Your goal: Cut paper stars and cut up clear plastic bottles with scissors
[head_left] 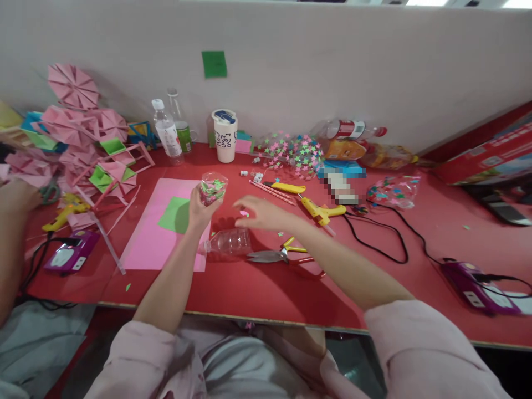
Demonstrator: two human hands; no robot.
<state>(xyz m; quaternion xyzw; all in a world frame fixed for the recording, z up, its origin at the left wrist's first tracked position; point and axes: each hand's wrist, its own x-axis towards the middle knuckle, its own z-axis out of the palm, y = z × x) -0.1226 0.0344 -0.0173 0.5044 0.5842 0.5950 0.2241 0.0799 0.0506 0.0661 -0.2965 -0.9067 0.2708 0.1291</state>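
My left hand (200, 205) is wrapped round a clear plastic cup (214, 189) partly filled with green and pink paper stars, held above the pink sheet. My right hand (260, 213) reaches in from the right with fingers curved and apart. Between its thumb and fingers a small pink piece (244, 213) shows; whether it touches them I cannot tell. Just below that hand a clear plastic bottle piece (228, 242) with a neck lies on its side. Snips (270, 256) with yellow and red handles lie beside it, under my right forearm.
A yellow glue gun (322, 211), a yellow utility knife (286, 188) and a star pile (291, 152) lie beyond my right hand. A white tumbler (225, 136) stands near the wall. Cords run right to a purple power strip (477, 285). Another person's arm (14, 238) is at left, near pink paper models (75, 127).
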